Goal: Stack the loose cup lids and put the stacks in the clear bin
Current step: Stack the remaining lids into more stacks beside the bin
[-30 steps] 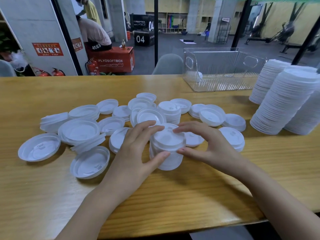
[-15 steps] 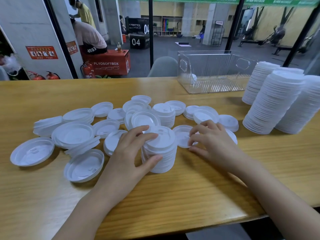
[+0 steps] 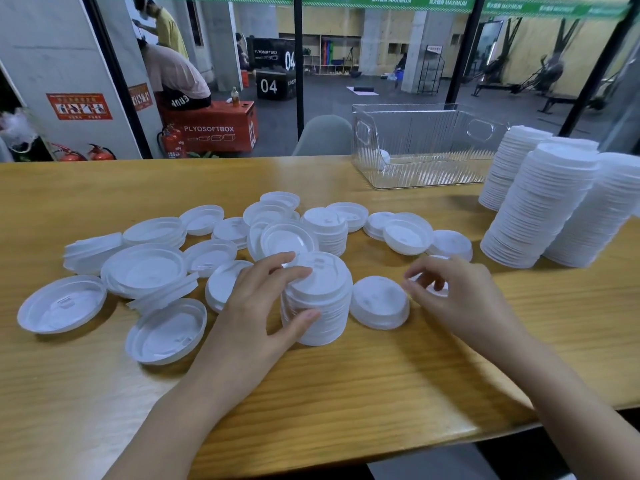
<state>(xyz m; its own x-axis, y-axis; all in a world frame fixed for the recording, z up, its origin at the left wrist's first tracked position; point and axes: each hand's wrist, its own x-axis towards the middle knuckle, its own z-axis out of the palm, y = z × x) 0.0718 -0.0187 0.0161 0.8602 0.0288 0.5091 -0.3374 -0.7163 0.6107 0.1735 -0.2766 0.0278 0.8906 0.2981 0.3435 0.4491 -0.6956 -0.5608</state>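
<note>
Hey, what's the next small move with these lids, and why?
Probably lift the loose lid, which the right hand seems to pinch with curled fingers, onto the short stack, because the left hand grips that stack and it stands close by.

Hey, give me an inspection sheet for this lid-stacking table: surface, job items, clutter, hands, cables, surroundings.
Surface: wooden table.
Job's things: short stack near the middle; loose lids scattered left of and behind it; single lid dome-up at its right; tall stacks far right; clear bin at the far edge.
Clutter: nothing seen.
Hands: left hand grips the short stack; right hand pinches a partly hidden lid.
Cables: nothing seen.
Surroundings: gym with red box, fire extinguishers, grey chair, people.
</note>
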